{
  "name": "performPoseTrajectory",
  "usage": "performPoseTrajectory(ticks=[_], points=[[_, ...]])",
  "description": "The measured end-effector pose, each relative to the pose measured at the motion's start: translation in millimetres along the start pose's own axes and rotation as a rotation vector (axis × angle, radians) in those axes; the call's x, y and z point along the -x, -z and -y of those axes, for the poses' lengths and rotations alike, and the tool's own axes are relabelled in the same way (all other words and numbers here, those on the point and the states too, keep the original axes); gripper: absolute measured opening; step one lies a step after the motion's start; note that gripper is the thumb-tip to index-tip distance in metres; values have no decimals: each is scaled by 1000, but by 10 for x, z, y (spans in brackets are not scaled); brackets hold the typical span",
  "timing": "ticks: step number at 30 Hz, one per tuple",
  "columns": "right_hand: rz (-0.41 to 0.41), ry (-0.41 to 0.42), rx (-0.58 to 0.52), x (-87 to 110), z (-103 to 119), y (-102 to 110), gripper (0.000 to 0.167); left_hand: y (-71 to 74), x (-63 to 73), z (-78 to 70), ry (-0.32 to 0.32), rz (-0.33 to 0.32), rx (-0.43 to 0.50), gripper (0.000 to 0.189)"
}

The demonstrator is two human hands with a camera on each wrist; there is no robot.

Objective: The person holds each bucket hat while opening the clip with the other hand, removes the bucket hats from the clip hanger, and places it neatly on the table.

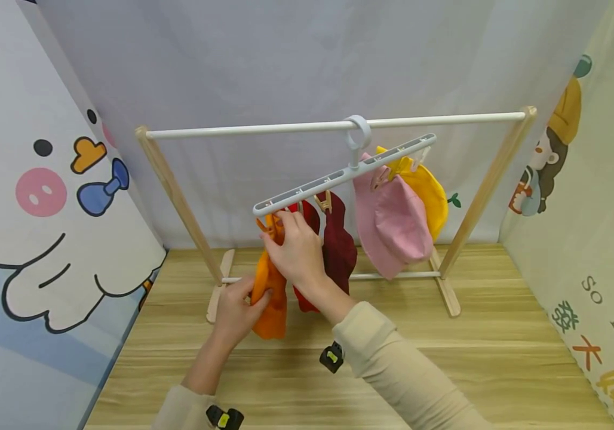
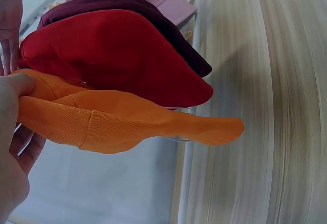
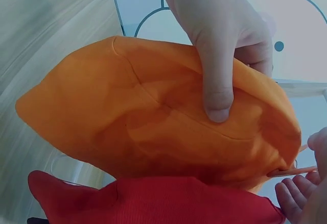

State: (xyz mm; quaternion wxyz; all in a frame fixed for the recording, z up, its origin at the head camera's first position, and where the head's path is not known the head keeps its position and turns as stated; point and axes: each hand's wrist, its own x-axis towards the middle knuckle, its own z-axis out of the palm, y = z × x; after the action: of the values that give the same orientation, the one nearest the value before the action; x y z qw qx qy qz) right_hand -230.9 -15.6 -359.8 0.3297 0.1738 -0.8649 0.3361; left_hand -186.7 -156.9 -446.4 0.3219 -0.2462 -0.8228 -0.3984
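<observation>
An orange bucket hat [image 1: 272,304] hangs at the left end of a grey clip hanger [image 1: 315,184]. My left hand [image 1: 236,313] grips the hat's side, its thumb [image 3: 218,94] lying flat across the cloth in the right wrist view. Up at the hanger's end my right hand [image 1: 300,254] pinches an orange clothespin [image 1: 270,224] at the hat's edge; its tip is partly hidden by the fingers. Just right of the orange hat, and partly behind my right hand, hangs a red hat [image 2: 112,55]. A maroon hat [image 1: 339,242] hangs beside it from a wooden-coloured clothespin [image 1: 324,202].
The hanger tilts down leftward from its ring [image 1: 359,132] on a white rod [image 1: 248,129]. Pink [image 1: 390,224] and yellow [image 1: 430,194] hats hang on its right half. Wooden posts [image 1: 487,191] hold the rod over a wood-grain table [image 1: 420,346]. Printed cloth walls surround it.
</observation>
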Motion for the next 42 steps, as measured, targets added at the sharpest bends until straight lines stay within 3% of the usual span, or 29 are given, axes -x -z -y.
performPoseTrajectory(ticks=[9,19,27,42], points=[[-22,-17,-2,9,32,-36,34,-22,30,-49,-7,35,-9,16],[-46,-19,11,11,29,-72,34,-88,62,-75,-76,29,-23,14],[-55,-26,48,9,30,-74,35,-111,77,-81,-84,45,-24,15],[-50,7,50,-1,-8,-78,28,-91,84,-106,-13,32,-19,12]])
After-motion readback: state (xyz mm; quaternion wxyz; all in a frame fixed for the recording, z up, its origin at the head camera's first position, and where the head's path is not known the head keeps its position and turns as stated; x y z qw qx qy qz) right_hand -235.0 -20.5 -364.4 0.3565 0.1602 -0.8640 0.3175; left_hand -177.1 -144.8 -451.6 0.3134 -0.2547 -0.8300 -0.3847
